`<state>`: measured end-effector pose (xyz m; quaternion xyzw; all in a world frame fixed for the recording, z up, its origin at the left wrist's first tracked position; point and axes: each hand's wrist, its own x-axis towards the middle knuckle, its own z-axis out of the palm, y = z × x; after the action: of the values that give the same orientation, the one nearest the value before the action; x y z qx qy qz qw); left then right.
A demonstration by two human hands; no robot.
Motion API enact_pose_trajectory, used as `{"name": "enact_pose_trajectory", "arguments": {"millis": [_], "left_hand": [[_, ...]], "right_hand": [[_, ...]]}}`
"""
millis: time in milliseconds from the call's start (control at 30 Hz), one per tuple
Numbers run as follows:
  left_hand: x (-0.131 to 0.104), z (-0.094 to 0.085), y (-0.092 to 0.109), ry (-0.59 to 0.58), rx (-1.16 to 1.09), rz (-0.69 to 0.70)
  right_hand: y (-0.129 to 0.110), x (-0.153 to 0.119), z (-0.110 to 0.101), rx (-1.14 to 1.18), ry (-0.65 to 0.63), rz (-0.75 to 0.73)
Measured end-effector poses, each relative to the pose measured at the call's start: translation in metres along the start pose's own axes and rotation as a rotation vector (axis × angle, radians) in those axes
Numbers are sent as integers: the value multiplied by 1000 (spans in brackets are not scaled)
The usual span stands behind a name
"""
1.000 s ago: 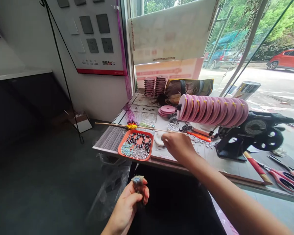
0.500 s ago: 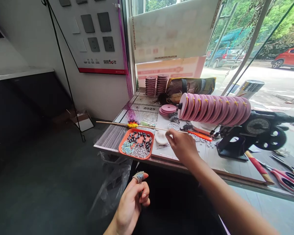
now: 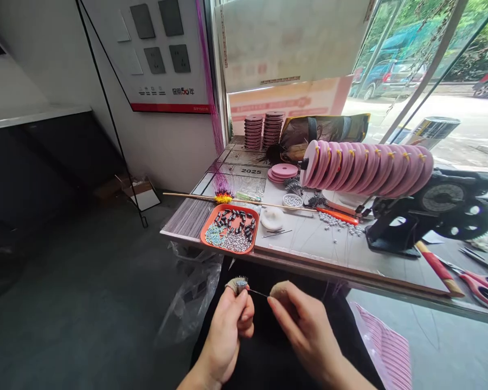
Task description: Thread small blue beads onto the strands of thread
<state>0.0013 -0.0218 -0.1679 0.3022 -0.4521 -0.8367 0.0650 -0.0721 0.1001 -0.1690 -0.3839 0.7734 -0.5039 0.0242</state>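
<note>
My left hand (image 3: 230, 319) is closed above my dark lap, with the thumb pressed to the index finger. A beige wrap on that fingertip carries a cluster of small bluish metal pieces (image 3: 241, 283), too fine to name. Facing it, my right hand (image 3: 305, 325) pinches one end of a thin dark line (image 3: 258, 293), also with a beige wrap on its index finger. The line stretches across the short gap to the left fingertips. Just beyond the hands, an orange tray (image 3: 203, 238) holds black pieces, pale green tubes and silvery bits.
A thin stick (image 3: 187, 195) with purple threads bound in yellow lies behind the tray. Nearby are a bowl of beads (image 3: 293, 201), a white round pad (image 3: 271, 219) and an orange-handled tool (image 3: 337, 216). Pink discs (image 3: 366, 168) sit on a black winder (image 3: 398, 227); pink scissors (image 3: 482, 287) lie right.
My right hand has come from the tabletop by the bead bowl down and toward me, meeting the left hand. The thin line now shows between them. The view has tilted slightly downward.
</note>
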Motion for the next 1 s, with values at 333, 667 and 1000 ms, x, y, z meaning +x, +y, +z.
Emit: {"name": "enact_pose_trajectory", "arguments": {"millis": [333,667,1000], "left_hand": [[2,4,-5,56,41,42],[5,4,-3,-23,-269,-155],[4,3,1,-59,-334,-202]], "right_hand": [[2,-6,5,-34,141,-124],[5,-4,7,-74,188,-187],[11,-5,11,-74,181,-198]]}}
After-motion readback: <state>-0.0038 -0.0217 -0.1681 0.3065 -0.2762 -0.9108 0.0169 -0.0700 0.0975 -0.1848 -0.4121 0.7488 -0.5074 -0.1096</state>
